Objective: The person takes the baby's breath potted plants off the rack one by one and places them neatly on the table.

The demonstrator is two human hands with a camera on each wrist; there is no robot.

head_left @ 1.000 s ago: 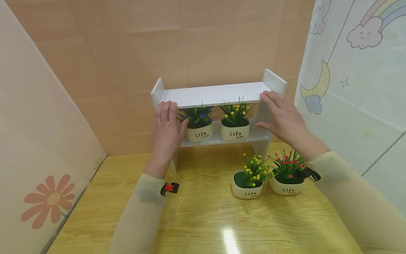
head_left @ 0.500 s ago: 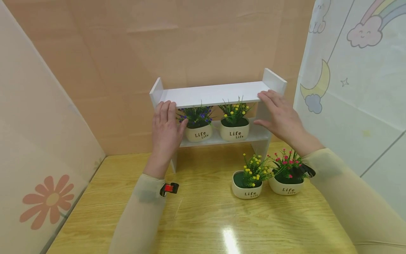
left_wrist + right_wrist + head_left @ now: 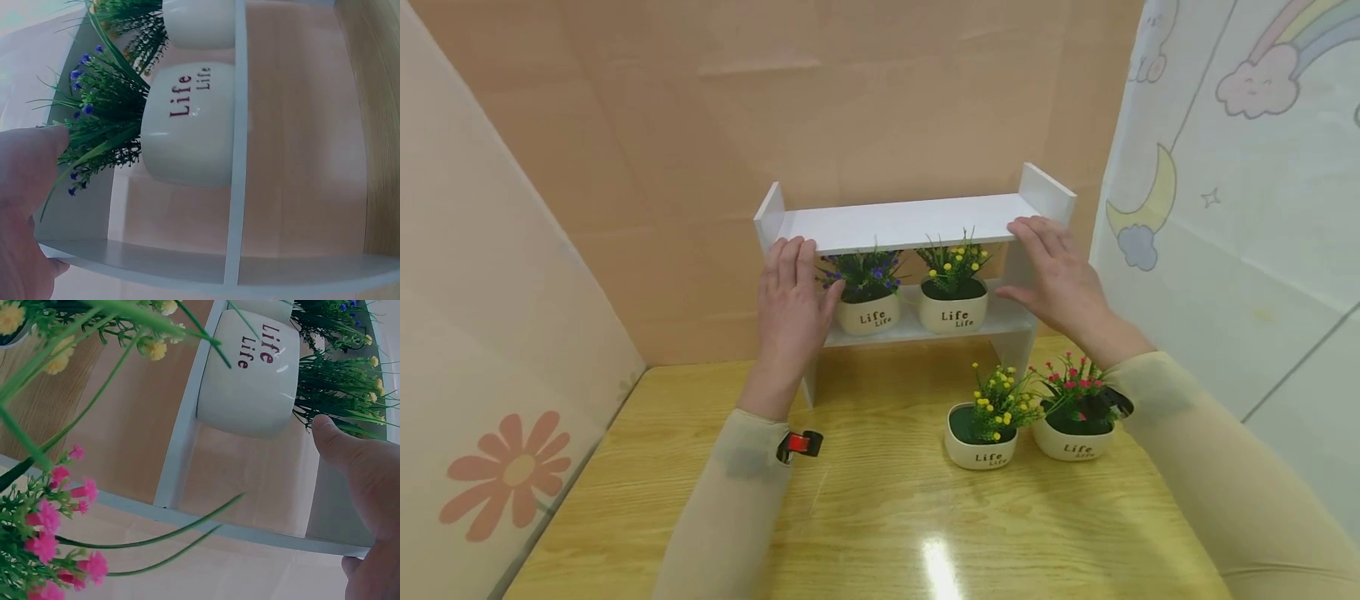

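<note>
In the head view, a white two-tier shelf [image 3: 902, 221] stands against the back wall. My left hand [image 3: 795, 296] rests its fingers at the left front corner of the top board, thumb spread toward the blue-purple flowers. My right hand [image 3: 1060, 271] lies likewise at the right front corner, thumb apart from the board. In the left wrist view, a fingertip shows outside the side panel. On the middle board sit a cream pot with blue-purple flowers [image 3: 868, 315] and a cream pot with yellow flowers [image 3: 953, 312], both lettered "Life".
On the wooden table [image 3: 865, 500], right of centre, stand another yellow-flowered pot [image 3: 981, 446] and a pink-flowered pot [image 3: 1073, 437], close together. The pink one is partly behind my right wrist strap. Printed sheets wall in the left and right sides.
My right hand has shifted slightly left along the top board's edge. The left hand keeps its place on the shelf, and the pots stay put.
</note>
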